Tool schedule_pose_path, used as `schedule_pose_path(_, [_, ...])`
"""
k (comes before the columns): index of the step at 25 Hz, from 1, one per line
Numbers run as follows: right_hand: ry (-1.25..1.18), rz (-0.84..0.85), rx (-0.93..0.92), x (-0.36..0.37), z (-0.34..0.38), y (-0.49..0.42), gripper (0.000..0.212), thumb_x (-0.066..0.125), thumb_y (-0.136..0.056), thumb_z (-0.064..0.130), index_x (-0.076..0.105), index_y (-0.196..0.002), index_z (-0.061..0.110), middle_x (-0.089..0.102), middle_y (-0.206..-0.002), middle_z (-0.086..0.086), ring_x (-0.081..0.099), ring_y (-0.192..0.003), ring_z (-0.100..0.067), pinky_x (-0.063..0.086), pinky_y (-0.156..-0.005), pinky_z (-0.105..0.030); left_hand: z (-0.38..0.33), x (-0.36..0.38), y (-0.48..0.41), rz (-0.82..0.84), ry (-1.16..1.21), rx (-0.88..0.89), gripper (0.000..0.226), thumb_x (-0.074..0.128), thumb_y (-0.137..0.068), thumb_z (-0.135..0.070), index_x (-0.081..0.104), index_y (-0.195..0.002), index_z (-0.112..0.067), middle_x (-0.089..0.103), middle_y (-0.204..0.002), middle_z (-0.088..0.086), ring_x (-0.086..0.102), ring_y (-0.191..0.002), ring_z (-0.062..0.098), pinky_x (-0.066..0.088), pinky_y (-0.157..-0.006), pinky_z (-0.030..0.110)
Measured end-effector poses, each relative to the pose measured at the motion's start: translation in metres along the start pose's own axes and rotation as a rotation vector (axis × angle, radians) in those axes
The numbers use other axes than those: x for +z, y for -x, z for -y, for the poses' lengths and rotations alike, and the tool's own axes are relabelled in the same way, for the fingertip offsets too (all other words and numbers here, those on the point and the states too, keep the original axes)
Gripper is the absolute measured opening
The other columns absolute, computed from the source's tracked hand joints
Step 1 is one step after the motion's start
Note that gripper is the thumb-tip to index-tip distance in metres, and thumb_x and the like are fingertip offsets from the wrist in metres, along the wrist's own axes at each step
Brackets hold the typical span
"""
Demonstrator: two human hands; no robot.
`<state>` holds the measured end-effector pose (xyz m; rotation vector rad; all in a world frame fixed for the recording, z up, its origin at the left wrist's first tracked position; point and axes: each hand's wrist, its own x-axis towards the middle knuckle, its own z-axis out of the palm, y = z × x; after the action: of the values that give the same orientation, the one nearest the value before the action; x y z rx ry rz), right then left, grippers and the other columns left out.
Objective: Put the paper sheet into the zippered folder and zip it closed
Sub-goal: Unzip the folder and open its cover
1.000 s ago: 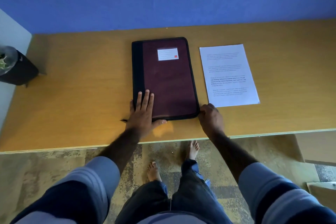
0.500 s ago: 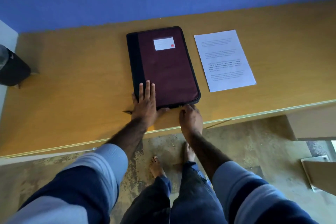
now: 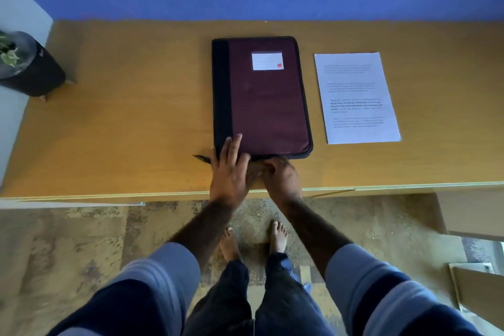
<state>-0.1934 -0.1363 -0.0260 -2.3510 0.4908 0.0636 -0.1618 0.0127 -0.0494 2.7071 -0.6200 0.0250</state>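
Observation:
A maroon zippered folder (image 3: 270,106) with a black spine and a white label lies closed on the wooden table (image 3: 122,131). To its right, apart from it, a printed paper sheet (image 3: 356,98) lies flat. My left hand (image 3: 230,169) presses flat on the folder's near left corner, fingers spread. My right hand (image 3: 281,177) sits at the folder's near edge, just right of the left hand. Its fingers are curled and pinched at the zipper line. The zipper pull itself is hidden under the fingers.
A dark pot with a small plant (image 3: 27,65) stands at the table's far left. A dark tab (image 3: 201,158) pokes out left of the folder's near corner. A blue wall backs the table. Cardboard boxes (image 3: 469,213) sit below at the right.
My right hand has slid left along the folder's near edge, from the near right corner to beside my left hand. The left hand, folder and paper stay in place.

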Motion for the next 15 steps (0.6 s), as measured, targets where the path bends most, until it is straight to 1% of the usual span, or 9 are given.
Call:
schedule_pose_path(1, [0.005,-0.008,-0.025,-0.007,-0.004,-0.001,0.019,0.059,-0.089,0.015,0.074,-0.098,0.01,0.07,-0.102,-0.009,0.065,-0.086,-0.028,0.049,-0.069,-0.033,-0.006,0.003,0.0,-0.04,0.013,-0.037,0.017,0.069,-0.093,-0.03,0.061,-0.103,-0.017,0.022,-0.168,0.009,0.02,-0.155,0.035,0.018,-0.119,0.069])
schedule_pose_path(2, [0.019,-0.045,-0.032,-0.015,-0.008,-0.004,0.017,0.06,-0.089,0.012,0.075,-0.096,0.009,0.07,-0.1,-0.01,0.065,-0.086,-0.029,0.05,-0.069,-0.035,-0.012,0.004,-0.002,-0.066,0.015,-0.077,0.018,0.068,-0.095,-0.035,0.063,-0.097,-0.018,0.022,-0.168,0.009,0.02,-0.155,0.034,0.014,-0.121,0.068])
schedule_pose_path(4, [0.051,-0.143,0.012,-0.031,-0.016,-0.013,0.018,0.06,-0.087,0.008,0.074,-0.099,0.008,0.068,-0.105,-0.011,0.064,-0.09,-0.031,0.052,-0.07,-0.036,-0.021,0.005,-0.003,-0.085,-0.011,-0.158,0.031,0.06,-0.097,-0.051,0.066,-0.092,-0.021,0.018,-0.17,0.008,0.017,-0.156,0.033,0.003,-0.124,0.062])
schedule_pose_path(5, [0.06,-0.179,0.056,-0.038,-0.019,-0.019,0.02,0.06,-0.087,0.008,0.073,-0.102,0.009,0.066,-0.109,-0.011,0.063,-0.092,-0.031,0.052,-0.071,-0.035,-0.025,0.006,-0.002,-0.085,-0.026,-0.199,0.034,0.056,-0.097,-0.055,0.068,-0.093,-0.023,0.013,-0.171,0.007,0.014,-0.157,0.032,0.001,-0.124,0.061])
schedule_pose_path(7, [0.072,-0.19,0.126,-0.049,-0.022,-0.029,0.023,0.058,-0.09,0.01,0.071,-0.108,0.01,0.061,-0.113,-0.01,0.06,-0.096,-0.029,0.051,-0.074,-0.035,-0.034,0.01,0.005,-0.087,-0.034,-0.271,0.032,0.055,-0.097,-0.053,0.07,-0.099,-0.025,0.005,-0.172,0.007,0.008,-0.158,0.031,0.003,-0.124,0.062])
schedule_pose_path(9, [0.098,-0.159,0.129,-0.052,-0.021,-0.034,0.022,0.058,-0.091,0.012,0.07,-0.11,0.011,0.059,-0.115,-0.008,0.057,-0.101,-0.027,0.051,-0.077,-0.035,-0.047,0.015,0.012,-0.079,-0.01,-0.325,0.032,0.055,-0.098,-0.048,0.069,-0.112,-0.023,0.001,-0.172,0.01,0.006,-0.158,0.032,0.008,-0.123,0.064])
schedule_pose_path(12, [0.13,-0.087,0.081,-0.044,-0.017,-0.031,0.017,0.062,-0.09,0.015,0.07,-0.105,0.011,0.06,-0.114,-0.008,0.055,-0.104,-0.027,0.05,-0.077,-0.035,-0.063,0.021,0.02,-0.06,-0.01,-0.372,0.038,0.056,-0.1,-0.043,0.064,-0.128,-0.018,0.004,-0.171,0.013,0.009,-0.157,0.034,0.015,-0.122,0.064])
schedule_pose_path(13, [0.144,-0.063,0.071,-0.041,-0.017,-0.029,0.015,0.064,-0.09,0.016,0.07,-0.103,0.012,0.06,-0.114,-0.008,0.055,-0.105,-0.027,0.051,-0.077,-0.036,-0.066,0.022,0.019,-0.064,-0.01,-0.388,0.037,0.059,-0.099,-0.04,0.064,-0.128,-0.018,0.007,-0.171,0.013,0.012,-0.157,0.034,0.015,-0.122,0.064])
schedule_pose_path(15, [0.154,-0.045,0.069,-0.039,-0.019,-0.028,0.015,0.065,-0.089,0.019,0.069,-0.102,0.013,0.059,-0.115,-0.008,0.055,-0.105,-0.027,0.053,-0.077,-0.039,-0.069,0.022,0.012,-0.091,0.018,-0.446,0.026,0.064,-0.096,-0.035,0.068,-0.117,-0.02,0.012,-0.171,0.01,0.016,-0.156,0.034,0.014,-0.122,0.064])
